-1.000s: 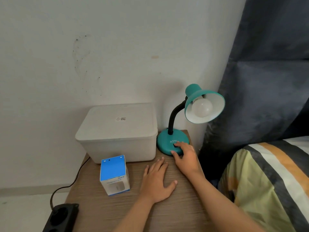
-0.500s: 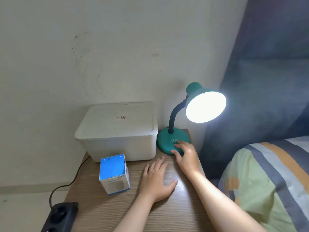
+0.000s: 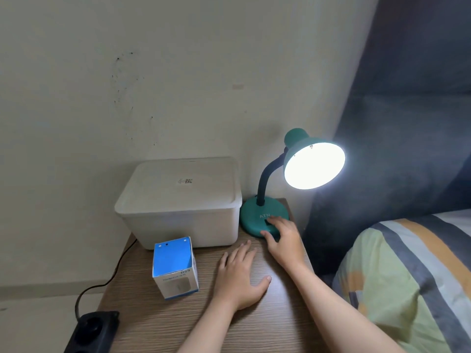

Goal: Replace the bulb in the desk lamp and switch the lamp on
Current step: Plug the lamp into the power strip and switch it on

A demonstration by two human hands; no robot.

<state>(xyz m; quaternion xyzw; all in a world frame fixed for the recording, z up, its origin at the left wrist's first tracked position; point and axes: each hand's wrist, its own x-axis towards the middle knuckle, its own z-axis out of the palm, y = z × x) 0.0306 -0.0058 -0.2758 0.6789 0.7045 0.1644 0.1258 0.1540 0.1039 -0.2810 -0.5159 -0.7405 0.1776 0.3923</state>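
Observation:
A teal desk lamp stands at the back right of the wooden bedside table [image 3: 254,327]. Its round base [image 3: 251,220] carries a dark switch, and its shade [image 3: 314,165] glows brightly, so the bulb inside is lost in glare. My right hand [image 3: 283,240] rests on the front of the base with fingertips at the switch, holding nothing. My left hand [image 3: 240,276] lies flat, palm down, on the table just left of it. A blue and white bulb box [image 3: 175,268] stands upright further left.
A white lidded plastic bin [image 3: 178,205] fills the back of the table beside the lamp. A black power strip [image 3: 93,332] and its cable [image 3: 102,284] sit off the table's left edge. A striped pillow [image 3: 407,276] and dark curtain [image 3: 407,123] lie to the right.
One second ago the lamp was dark with the white bulb visible in the shade; it is lit now. My right hand stays at the switch, and my left hand has not moved.

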